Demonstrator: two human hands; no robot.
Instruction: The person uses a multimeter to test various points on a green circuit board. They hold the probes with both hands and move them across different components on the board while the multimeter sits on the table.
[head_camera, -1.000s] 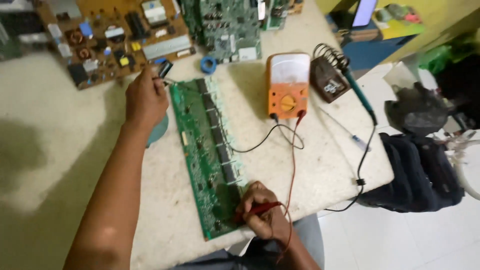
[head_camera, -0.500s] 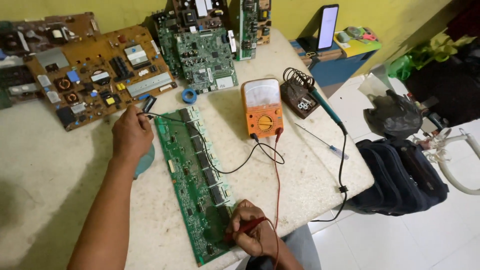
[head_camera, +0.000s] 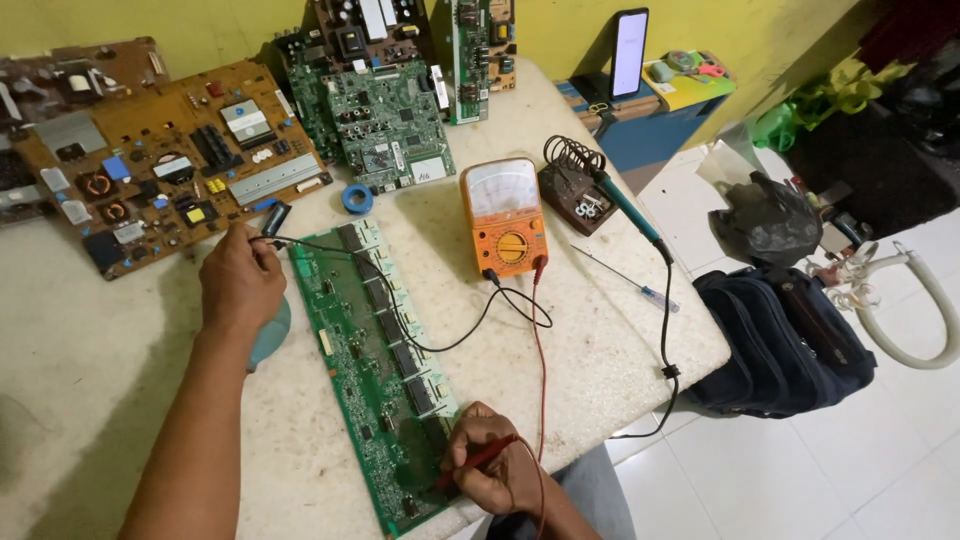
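**Both probes down on the long board**

My left hand (head_camera: 240, 285) is pinched on the black probe (head_camera: 272, 240) at the far end of the long narrow green circuit board (head_camera: 375, 370). My right hand (head_camera: 490, 470) is clamped on the red probe (head_camera: 478, 460) at its near end. Since a second ago the view shifted, the hands barely; contacts look held. Orange analogue multimeter (head_camera: 505, 215) stands just beside the board on the pale worn table (head_camera: 100, 400).

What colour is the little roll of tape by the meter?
The tape roll is blue, lying beside the orange meter; the head view shows it.
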